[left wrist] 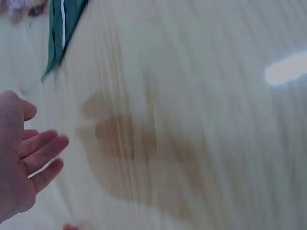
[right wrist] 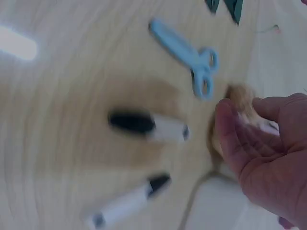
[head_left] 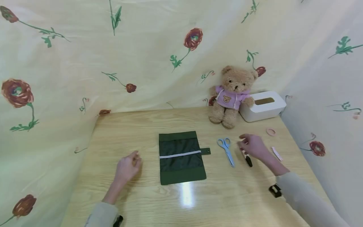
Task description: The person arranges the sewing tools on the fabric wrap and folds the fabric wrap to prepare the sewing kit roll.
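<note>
My left hand (head_left: 127, 167) hovers over the wooden table, left of a dark green roll-up pouch (head_left: 181, 164) that lies unfolded with a white strip across it. Its fingers (left wrist: 45, 153) are loosely bent with nothing between them. Above the far end of a black-capped marker (head_left: 248, 161) is my right hand (head_left: 253, 146). The right wrist view shows a gap between the thumb and fingers (right wrist: 229, 134), and the marker (right wrist: 144, 125) lying on the table apart from them. Light blue scissors (head_left: 226, 151) lie between the pouch and the marker.
A teddy bear (head_left: 231, 94) in a purple hoodie sits at the back beside a white tissue box (head_left: 263, 108). Right of my right hand lie a pink ring (head_left: 271, 131) and a slim pale pink item (head_left: 276, 153). Flowered cloth (head_left: 153, 63) hangs behind the table.
</note>
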The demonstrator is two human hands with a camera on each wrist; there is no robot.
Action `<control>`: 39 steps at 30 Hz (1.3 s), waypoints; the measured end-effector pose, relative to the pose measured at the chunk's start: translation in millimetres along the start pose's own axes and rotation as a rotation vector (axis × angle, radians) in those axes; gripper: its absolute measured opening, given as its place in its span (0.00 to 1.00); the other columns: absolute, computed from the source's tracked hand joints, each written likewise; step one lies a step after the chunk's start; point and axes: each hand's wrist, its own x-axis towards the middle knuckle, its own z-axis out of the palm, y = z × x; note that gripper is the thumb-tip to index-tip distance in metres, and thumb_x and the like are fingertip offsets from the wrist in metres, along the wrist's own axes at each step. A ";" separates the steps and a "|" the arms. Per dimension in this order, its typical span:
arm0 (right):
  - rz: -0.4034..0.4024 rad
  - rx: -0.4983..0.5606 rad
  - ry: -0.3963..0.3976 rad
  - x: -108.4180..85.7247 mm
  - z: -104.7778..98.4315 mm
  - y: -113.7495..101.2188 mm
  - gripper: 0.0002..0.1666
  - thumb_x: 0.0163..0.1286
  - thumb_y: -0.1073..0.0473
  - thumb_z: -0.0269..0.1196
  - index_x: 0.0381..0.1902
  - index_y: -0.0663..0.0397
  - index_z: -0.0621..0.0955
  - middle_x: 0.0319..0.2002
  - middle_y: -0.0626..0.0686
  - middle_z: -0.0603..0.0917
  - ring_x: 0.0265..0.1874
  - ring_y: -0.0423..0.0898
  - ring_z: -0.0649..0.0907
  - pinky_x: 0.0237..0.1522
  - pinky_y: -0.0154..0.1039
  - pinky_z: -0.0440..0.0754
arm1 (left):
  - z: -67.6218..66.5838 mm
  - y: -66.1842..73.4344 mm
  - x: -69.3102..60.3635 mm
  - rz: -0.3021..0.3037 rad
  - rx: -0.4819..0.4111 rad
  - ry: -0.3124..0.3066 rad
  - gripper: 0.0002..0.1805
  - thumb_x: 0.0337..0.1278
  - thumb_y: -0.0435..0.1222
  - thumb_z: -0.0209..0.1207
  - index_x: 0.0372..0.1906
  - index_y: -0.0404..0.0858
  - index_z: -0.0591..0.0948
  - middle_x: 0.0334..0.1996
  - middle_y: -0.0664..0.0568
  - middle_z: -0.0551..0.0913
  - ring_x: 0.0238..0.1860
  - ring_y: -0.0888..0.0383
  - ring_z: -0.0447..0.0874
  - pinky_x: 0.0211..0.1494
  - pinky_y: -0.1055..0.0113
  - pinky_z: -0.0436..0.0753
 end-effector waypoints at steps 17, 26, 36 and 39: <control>0.224 -0.082 -0.094 21.8 60.5 -10.3 0.50 0.58 0.64 0.73 0.66 0.87 0.57 0.33 0.65 0.80 0.27 0.54 0.79 0.31 0.48 0.77 | 61.5 34.5 -12.3 0.148 -0.202 -0.129 0.48 0.43 0.43 0.78 0.70 0.32 0.69 0.65 0.37 0.70 0.62 0.38 0.67 0.61 0.42 0.69; 0.241 -0.076 -0.084 19.7 63.1 -8.1 0.51 0.59 0.65 0.73 0.68 0.83 0.56 0.36 0.66 0.79 0.31 0.56 0.79 0.33 0.49 0.77 | 68.8 28.5 -8.0 0.139 -0.123 -0.166 0.51 0.40 0.47 0.79 0.71 0.34 0.69 0.62 0.41 0.71 0.58 0.41 0.66 0.60 0.43 0.66; 0.176 0.103 -0.044 15.6 63.3 3.9 0.47 0.62 0.66 0.71 0.70 0.74 0.58 0.32 0.59 0.80 0.26 0.46 0.78 0.28 0.39 0.76 | 68.4 30.1 -5.8 0.113 -0.127 -0.199 0.49 0.41 0.48 0.79 0.70 0.34 0.71 0.60 0.41 0.69 0.55 0.40 0.65 0.58 0.42 0.66; 0.192 0.217 -0.071 16.8 63.2 2.5 0.46 0.64 0.67 0.69 0.72 0.71 0.56 0.34 0.61 0.81 0.27 0.44 0.79 0.27 0.37 0.77 | 69.0 31.4 -5.0 0.087 -0.130 -0.210 0.49 0.40 0.47 0.79 0.69 0.35 0.71 0.57 0.42 0.69 0.54 0.41 0.66 0.57 0.42 0.65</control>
